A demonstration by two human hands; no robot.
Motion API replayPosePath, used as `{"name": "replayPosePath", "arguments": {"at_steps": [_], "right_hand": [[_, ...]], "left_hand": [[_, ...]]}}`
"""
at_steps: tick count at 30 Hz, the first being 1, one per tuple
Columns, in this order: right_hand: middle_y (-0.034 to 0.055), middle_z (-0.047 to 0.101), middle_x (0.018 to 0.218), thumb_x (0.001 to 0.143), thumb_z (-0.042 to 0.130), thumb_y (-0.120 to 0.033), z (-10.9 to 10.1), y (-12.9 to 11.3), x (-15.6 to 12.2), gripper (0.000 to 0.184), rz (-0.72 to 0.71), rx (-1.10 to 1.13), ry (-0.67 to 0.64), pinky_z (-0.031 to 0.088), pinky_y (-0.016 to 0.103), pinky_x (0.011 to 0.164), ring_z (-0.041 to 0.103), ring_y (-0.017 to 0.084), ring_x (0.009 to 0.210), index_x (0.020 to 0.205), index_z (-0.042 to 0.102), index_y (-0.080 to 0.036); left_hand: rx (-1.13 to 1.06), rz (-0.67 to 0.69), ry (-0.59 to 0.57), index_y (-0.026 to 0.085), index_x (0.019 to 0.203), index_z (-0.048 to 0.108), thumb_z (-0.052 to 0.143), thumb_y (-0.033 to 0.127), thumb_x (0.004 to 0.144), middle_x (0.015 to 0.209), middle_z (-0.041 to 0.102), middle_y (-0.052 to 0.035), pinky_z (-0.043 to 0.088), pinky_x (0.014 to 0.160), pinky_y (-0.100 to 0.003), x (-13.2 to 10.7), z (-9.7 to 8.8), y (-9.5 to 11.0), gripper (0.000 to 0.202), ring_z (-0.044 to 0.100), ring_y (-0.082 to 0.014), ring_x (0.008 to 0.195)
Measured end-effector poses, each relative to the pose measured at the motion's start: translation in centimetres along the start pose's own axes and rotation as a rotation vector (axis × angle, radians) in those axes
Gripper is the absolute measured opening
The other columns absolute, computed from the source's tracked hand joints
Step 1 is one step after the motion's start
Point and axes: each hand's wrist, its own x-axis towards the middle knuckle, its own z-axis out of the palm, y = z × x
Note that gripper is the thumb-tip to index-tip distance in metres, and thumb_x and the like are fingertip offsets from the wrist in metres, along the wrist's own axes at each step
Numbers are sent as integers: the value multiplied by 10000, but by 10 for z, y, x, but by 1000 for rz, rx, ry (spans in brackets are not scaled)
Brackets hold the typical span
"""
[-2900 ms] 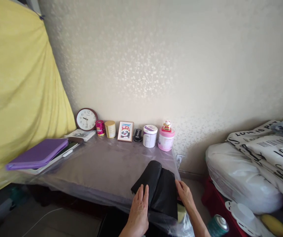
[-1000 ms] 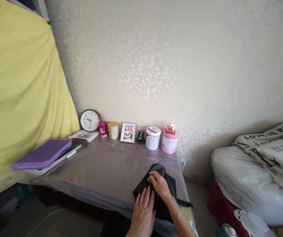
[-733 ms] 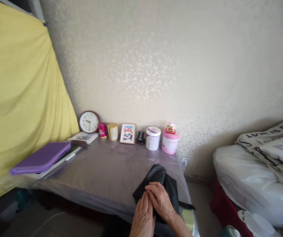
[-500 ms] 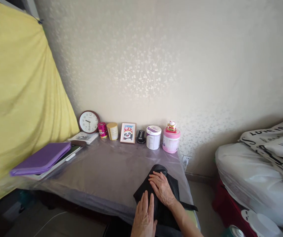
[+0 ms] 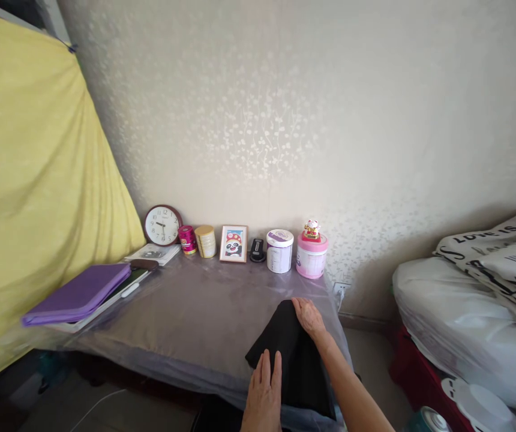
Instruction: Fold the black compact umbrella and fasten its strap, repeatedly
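Observation:
A black fabric piece (image 5: pixel 291 360), folded with a pointed left corner, lies on the plastic-covered table near its right front corner. I cannot make out exactly what kind of item it is. My left hand (image 5: pixel 264 384) rests flat on its near left part, fingers straight and the thumb hidden. At the far top edge of the fabric, my right hand (image 5: pixel 309 317) has its fingers bent over and gripping the edge, the fingertips partly hidden.
Along the wall stand a clock (image 5: pixel 162 225), a pink tin (image 5: pixel 188 240), a yellow-lidded jar (image 5: pixel 206 241), a framed panda picture (image 5: pixel 233 243) and two tubs (image 5: pixel 279 255). A purple folder (image 5: pixel 78 291) lies at left. White bags (image 5: pixel 456 324) are piled at right.
My right hand has gone from lying flat on the fabric to its far right edge. A plain black layer now covers the upper part, and the strap at right is mostly out of sight.

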Motion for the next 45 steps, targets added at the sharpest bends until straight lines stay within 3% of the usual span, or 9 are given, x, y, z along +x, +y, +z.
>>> {"name": "replayPosePath", "arguments": {"at_steps": [4, 8, 12, 17, 23, 30, 36, 41, 45], "right_hand": [[111, 658, 984, 842, 328, -296, -29, 22, -28, 328, 171, -24, 108, 406, 350, 870, 594, 235, 950, 917, 623, -175], [88, 668, 909, 799, 364, -393, -48, 39, -74, 324, 411, 75, 167, 456, 334, 772, 620, 233, 869, 880, 611, -200], [65, 653, 837, 775, 389, -444, -50, 36, -107, 314, 580, 377, 47, 490, 257, 602, 637, 190, 781, 863, 582, -213], [37, 612, 755, 761, 389, -512, -49, 16, -112, 369, 707, 512, -38, 488, 238, 505, 613, 165, 678, 863, 563, -203], [48, 611, 680, 753, 338, -582, -46, 3, -97, 452, 697, 362, -31, 440, 248, 431, 608, 194, 627, 814, 571, -199], [58, 642, 663, 749, 372, -461, -33, 20, -99, 307, 512, 69, 122, 430, 298, 614, 623, 229, 703, 653, 547, -227], [39, 623, 625, 720, 405, -545, -39, 28, -104, 388, 485, 272, 170, 406, 279, 574, 588, 205, 628, 640, 570, -203], [13, 605, 583, 679, 474, -589, -41, 1, -86, 431, 469, 462, 184, 405, 256, 527, 568, 187, 605, 647, 599, -178], [16, 626, 608, 681, 495, -566, -39, -22, -69, 450, 446, 554, 160, 413, 247, 502, 575, 183, 599, 769, 643, -151]], "left_hand": [[18, -21, 21, 172, 1388, 33, 457, -63, 454, 1467, 42, -138, 192, 1071, -365, -8, -7, 5, 1052, 101, -255, 1346], [0, -37, 23, 193, 1388, 34, 418, -91, 476, 1471, 56, -130, 190, 1069, -354, -10, -9, 6, 1030, 106, -240, 1346], [-38, -36, 23, 183, 1388, 33, 405, -95, 497, 1474, 49, -126, 174, 1073, -355, -13, -11, 5, 1004, 93, -240, 1348], [-88, 9, 71, 185, 1391, 32, 393, -73, 560, 1479, 65, -109, 150, 1079, -323, -15, -7, -1, 941, 84, -208, 1352], [-161, 53, 124, 168, 1397, 35, 395, -37, 592, 1475, 118, -96, 171, 1072, -299, -9, 2, -11, 905, 148, -189, 1339], [-183, 57, 128, 147, 1399, 52, 388, -35, 593, 1469, 140, -100, 177, 1070, -280, -7, 1, -14, 892, 181, -177, 1330], [-142, 64, 138, 155, 1399, 21, 393, -17, 607, 1475, 118, -88, 173, 1072, -297, -8, 3, -14, 891, 154, -180, 1338], [-89, 28, 113, 163, 1397, 13, 404, -31, 585, 1475, 114, -101, 180, 1071, -320, -9, 0, -9, 922, 143, -202, 1342], [-67, 23, 98, 153, 1395, 15, 423, -28, 569, 1473, 102, -124, 179, 1072, -333, -10, -3, -6, 939, 130, -220, 1345]]}}
